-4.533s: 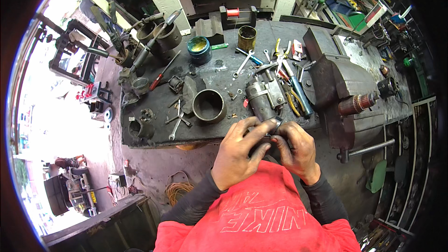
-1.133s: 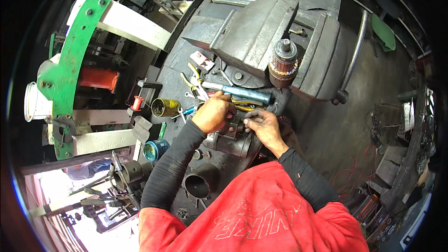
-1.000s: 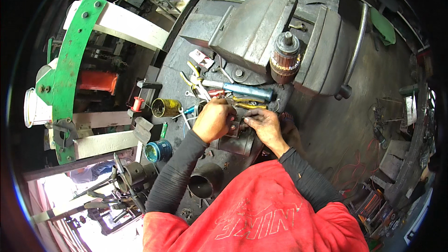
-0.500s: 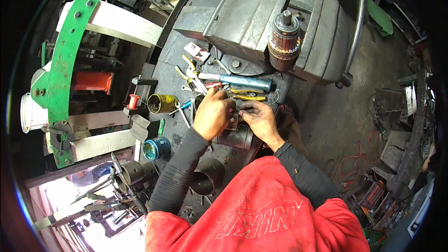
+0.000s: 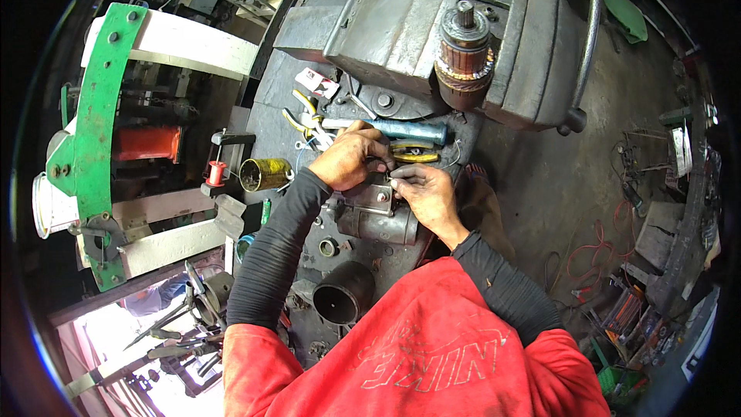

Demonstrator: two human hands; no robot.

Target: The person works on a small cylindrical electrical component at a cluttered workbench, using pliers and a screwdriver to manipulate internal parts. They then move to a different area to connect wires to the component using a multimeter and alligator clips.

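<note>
My left hand is bent over the bench, fingers pinched together above a grey metal motor part with a flat plate and a bolt on top. Beside it my right hand pinches with thumb and forefinger at the same spot. Whatever lies between the fingertips is too small to make out. A hammer with a blue handle and yellow-handled pliers lie just beyond the hands. Other pliers with yellow grips rest to their left.
A big grey vise holds a copper-wound armature upright between its jaws. Left on the bench are a yellow can and a red spool. Nearer me stands a dark open cylinder, with a small metal ring behind it.
My left hand has shifted slightly up and left, uncovering the plate and bolt on the motor part. My left forearm has swung left and now mostly covers the blue can.
</note>
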